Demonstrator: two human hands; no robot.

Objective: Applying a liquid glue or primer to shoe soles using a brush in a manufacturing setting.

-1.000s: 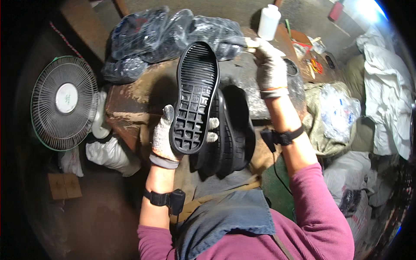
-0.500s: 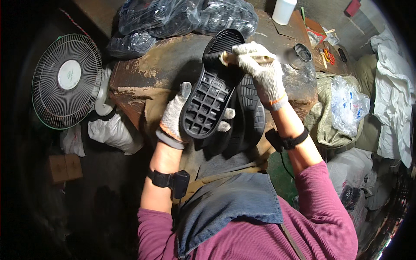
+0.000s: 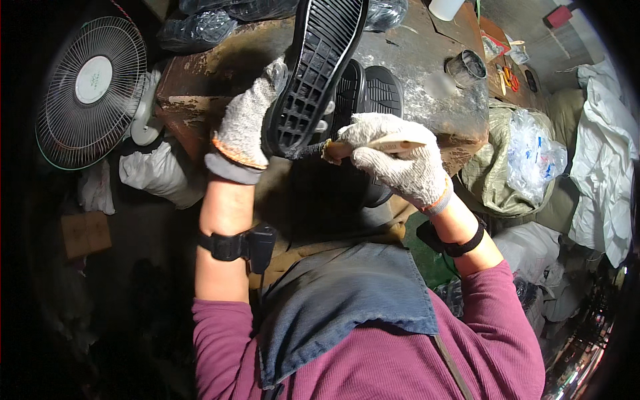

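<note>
My left hand, in a white knit glove, grips a black shoe sole from its left edge. Its fingertips show at the sole's right side. The sole is tilted up, and its gridded, ribbed hollow face is toward me. In my gloved right hand is a brush with a pale handle. The brush's dark bristles touch the heel end of the sole, at its lower rim. Behind and to the right, more black soles lie at the near edge of the worn worktable.
A metal can stands on the table's right side, a white container beyond it. Orange-handled scissors lie farther right. Plastic-wrapped bundles sit at the back left. A fan stands left, an open sack right.
The sole has risen and tilted away. The brush has moved down from the sole's upper middle to its heel end. My left hand has moved up and left with the sole.
</note>
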